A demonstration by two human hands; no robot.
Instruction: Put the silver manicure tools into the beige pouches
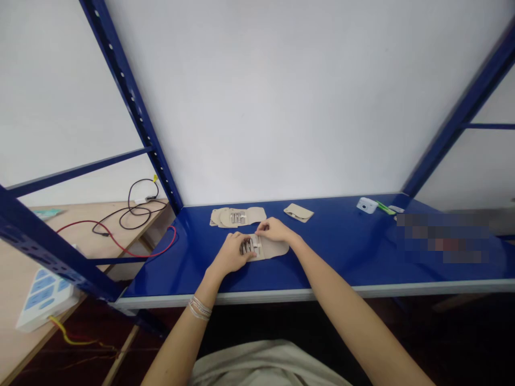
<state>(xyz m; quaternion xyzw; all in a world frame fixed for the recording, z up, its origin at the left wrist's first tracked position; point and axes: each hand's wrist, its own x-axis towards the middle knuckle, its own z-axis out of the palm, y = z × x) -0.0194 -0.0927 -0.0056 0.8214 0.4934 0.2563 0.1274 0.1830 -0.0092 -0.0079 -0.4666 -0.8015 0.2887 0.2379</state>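
A beige manicure case (276,247) lies unfolded on the blue tabletop, with several small metal tools (250,245) in a row on its left part. My left hand (232,254) is closed over the left end of the case, thumb at the lower edge and fingers at the upper one, partly covering the tools. At the upper middle edge of the case, the fingertips of my right hand (274,230) are pinched together; what is between them is too small to make out. Just behind, more open beige cases (255,215) overlap each other, with metal tools showing in one.
A folded beige case (298,212) lies at the back. Farther right sit a white device (366,205) with a dark round lens and a green item (385,208). Blue shelf posts (137,107) flank the table. On the left, a wooden table holds a power strip (48,295) and cables (132,214).
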